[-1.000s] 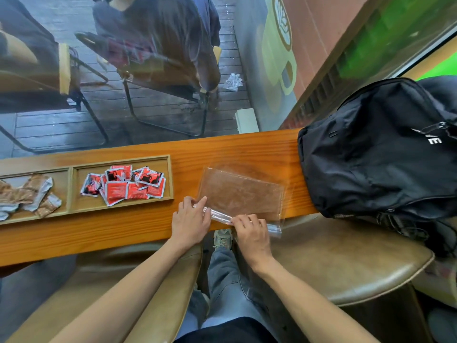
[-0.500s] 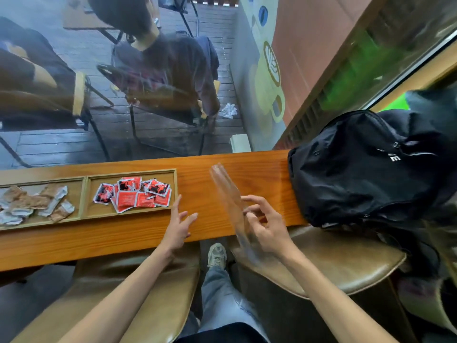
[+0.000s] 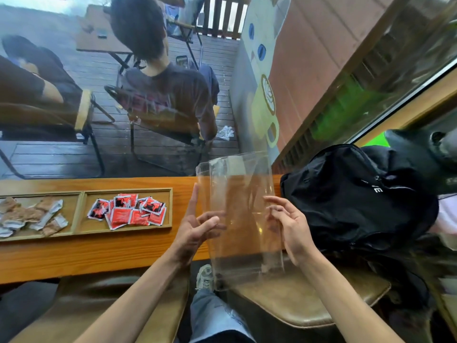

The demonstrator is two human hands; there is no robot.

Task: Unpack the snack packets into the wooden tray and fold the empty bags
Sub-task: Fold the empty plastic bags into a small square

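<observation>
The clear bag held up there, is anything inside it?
The clear bag looks empty; through it only the wooden counter and fingers show. Its bottom corners blur against the seat, so tiny leftovers can't be ruled out.

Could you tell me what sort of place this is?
Probably a café: a wooden counter runs along a window, a coffee cup mural is painted outside, and people sit at a table on the deck.

At the right of the frame, the black backpack (image 3: 353,201) carries white lettering, of which only the end shows: a partly hidden stroke followed by "E". The printing on the red snack packets (image 3: 128,211) is too small to read.
</observation>
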